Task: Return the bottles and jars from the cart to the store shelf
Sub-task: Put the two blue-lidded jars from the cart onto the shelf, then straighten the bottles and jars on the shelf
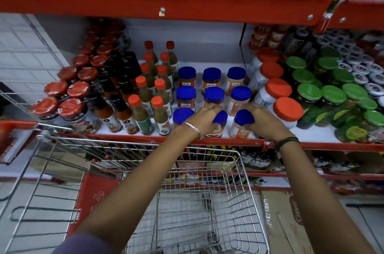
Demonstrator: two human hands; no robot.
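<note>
Blue-lidded jars stand in three columns on the white store shelf (pixel 315 134). My left hand (pixel 204 118) grips the front middle jar (pixel 218 124) around its blue lid. My right hand (pixel 262 122) grips the front right jar (pixel 242 124), which leans slightly. Both jars rest at the shelf's front edge. A third front jar (pixel 181 115) stands free to the left of my left hand. The wire cart (pixel 245 170) sits below my arms, and I see no bottles or jars in its basket.
Orange-capped sauce bottles (pixel 143 112) and red-lidded jars (pixel 70 108) fill the shelf's left side. White jars with orange lids (pixel 287 111) and green-lidded jars (pixel 332 96) crowd the right. A red shelf (pixel 166 2) hangs overhead. Flattened cardboard (pixel 291 222) lies beside the cart.
</note>
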